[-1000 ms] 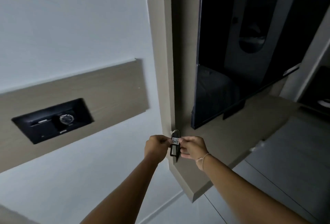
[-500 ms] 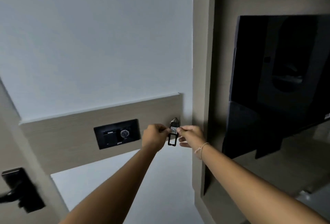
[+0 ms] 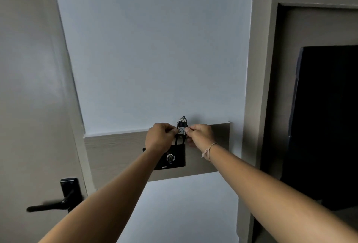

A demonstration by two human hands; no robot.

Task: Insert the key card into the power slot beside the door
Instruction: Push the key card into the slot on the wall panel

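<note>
Both hands pinch a small black key card [image 3: 181,131] with a white number label and a metal ring on top. My left hand [image 3: 160,136] grips its left edge, my right hand [image 3: 199,135] its right edge. The card is upright, its lower end just above the black power-slot panel [image 3: 172,158], which is set in a wooden band [image 3: 116,151] on the white wall. My left forearm covers the left half of the panel, so the slot itself is hidden. Whether the card touches the panel I cannot tell.
A grey door [image 3: 29,87] fills the left, with a black lock plate and lever handle [image 3: 58,202] low down. On the right a beige frame post [image 3: 257,87] borders a recess holding a dark screen [image 3: 327,126].
The view has swung left and the hands carried the key card from beside the frame post to directly above the wall panel. The door handle has come into view.
</note>
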